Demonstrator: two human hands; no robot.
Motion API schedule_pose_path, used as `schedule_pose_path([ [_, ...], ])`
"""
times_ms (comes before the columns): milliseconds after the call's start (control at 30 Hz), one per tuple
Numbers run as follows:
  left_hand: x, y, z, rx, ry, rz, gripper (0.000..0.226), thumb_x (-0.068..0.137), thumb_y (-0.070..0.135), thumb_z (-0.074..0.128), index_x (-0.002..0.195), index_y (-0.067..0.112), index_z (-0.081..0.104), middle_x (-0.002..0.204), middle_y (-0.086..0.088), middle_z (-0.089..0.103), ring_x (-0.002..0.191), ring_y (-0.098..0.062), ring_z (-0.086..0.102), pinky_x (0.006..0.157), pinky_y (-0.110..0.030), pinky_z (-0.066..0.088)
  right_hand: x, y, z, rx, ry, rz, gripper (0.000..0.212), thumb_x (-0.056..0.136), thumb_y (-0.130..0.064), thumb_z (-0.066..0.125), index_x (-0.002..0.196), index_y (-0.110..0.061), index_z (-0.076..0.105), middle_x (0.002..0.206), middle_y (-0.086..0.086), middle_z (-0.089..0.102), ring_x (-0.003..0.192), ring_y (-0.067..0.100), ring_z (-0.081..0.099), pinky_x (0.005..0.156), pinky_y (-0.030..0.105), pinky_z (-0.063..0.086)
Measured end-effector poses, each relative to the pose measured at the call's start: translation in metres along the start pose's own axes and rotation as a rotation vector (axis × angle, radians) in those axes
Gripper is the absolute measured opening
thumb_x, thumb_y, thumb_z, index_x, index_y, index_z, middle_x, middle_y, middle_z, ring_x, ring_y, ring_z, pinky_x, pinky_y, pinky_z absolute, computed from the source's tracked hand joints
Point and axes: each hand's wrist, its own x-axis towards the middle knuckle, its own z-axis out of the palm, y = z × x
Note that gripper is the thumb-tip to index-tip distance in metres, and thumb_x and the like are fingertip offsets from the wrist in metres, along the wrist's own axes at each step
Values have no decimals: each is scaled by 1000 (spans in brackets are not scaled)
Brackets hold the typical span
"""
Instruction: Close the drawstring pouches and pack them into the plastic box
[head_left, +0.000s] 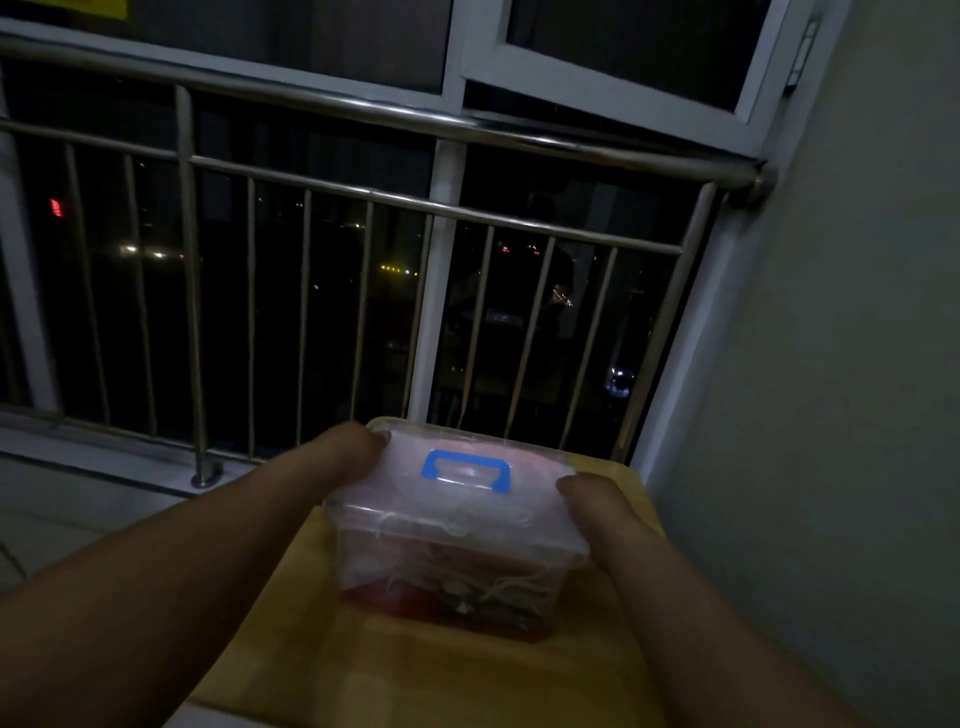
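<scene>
Two bare forearms reach forward from the bottom corners over a yellowish wooden table (415, 675). On it, in the lower middle of the view, stands the clear plastic box (447, 566). Its long axis runs left to right and it is turned slightly, so its left end lies a little farther away than its right. Red drawstring pouches (415, 603) with white cords (410, 522) show through its near wall. The cloudy lid (374, 483) sits on top, and its blue handle (465, 455) lies along the same long axis. The left hand (348, 449) grips the lid's far left corner with curled fingers. The right hand (589, 501) grips the lid's right end the same way. Dim light and blur hide the single fingers. Beyond the table stands a steel railing (363, 111), then a white-framed window (452, 52) on a dark night with small lights. A pale wall (857, 364) closes the right side.
</scene>
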Motion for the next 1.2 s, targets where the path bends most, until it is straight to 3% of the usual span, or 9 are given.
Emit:
schedule_pose_path([
  [167, 14, -26, 9, -243, -124, -90, 59, 99, 54, 57, 123, 0, 64, 106, -22, 72, 94, -38, 72, 92, -51, 59, 4, 13, 0, 66, -16, 29, 26, 100, -27, 60, 114, -5, 64, 107, 16, 66, 98, 34, 64, 98, 47, 56],
  [267, 20, -44, 7, -435, -200, -249, 74, 79, 67, 73, 118, 5, 68, 105, -21, 76, 95, -43, 74, 90, -58, 59, 0, 14, 0, 11, 66, -45, 30, 100, -27, 61, 121, -6, 60, 111, 16, 64, 92, 30, 62, 83, 42, 57],
  [367, 0, -30, -2, -464, -139, -223, 64, 83, 58, 77, 115, 4, 68, 102, -20, 76, 92, -40, 75, 87, -54, 61, -11, 12, -1, -70, 141, -126, 45, 100, -29, 63, 137, -8, 50, 128, 17, 59, 99, 30, 59, 74, 37, 48],
  [533, -23, 1, -4, -35, 38, -35, 48, 103, 46, 56, 115, 0, 65, 88, -11, 66, 80, -25, 66, 68, -34, 54, -11, 10, 2, -224, 255, -216, 28, 100, -29, 63, 118, -7, 66, 106, 11, 66, 87, 25, 59, 71, 32, 48],
  [633, -28, 17, -5, 164, 23, -18, 35, 109, 28, 47, 121, -1, 63, 105, -14, 67, 100, -28, 67, 89, -36, 54, -14, 10, 6, -342, 290, -281, 21, 100, -27, 61, 109, -10, 68, 97, 6, 65, 80, 20, 57, 58, 27, 40],
  [700, -29, 24, -5, 352, -11, -25, 30, 106, 20, 51, 124, 0, 63, 123, -15, 67, 115, -29, 65, 101, -35, 52, -15, 12, 7, -384, 310, -310, 20, 100, -27, 61, 107, -10, 68, 98, 7, 67, 81, 20, 58, 62, 28, 41],
  [800, -27, 22, 0, 583, 57, 24, 24, 101, 19, 57, 120, 6, 66, 113, -9, 68, 102, -25, 67, 90, -33, 54, -16, 9, 7, -416, 334, -354, 17, 100, -24, 60, 108, -10, 65, 99, 7, 67, 82, 20, 58, 62, 28, 41],
  [900, -32, 21, 5, 677, 192, 56, 16, 99, 17, 58, 112, 11, 65, 94, -4, 61, 85, -22, 62, 78, -33, 54, -15, 5, 8, -453, 313, -446, 17, 99, -19, 58, 114, -11, 60, 107, 9, 67, 87, 21, 58, 63, 29, 41],
  [1200, -23, 48, 27, 686, 220, 95, 17, 98, 15, 60, 113, 9, 66, 90, -6, 59, 84, -22, 62, 81, -34, 56, 6, -8, -6, -678, 282, -484, 19, 99, -9, 52, 113, -9, 65, 113, 12, 69, 99, 28, 65, 73, 29, 43],
])
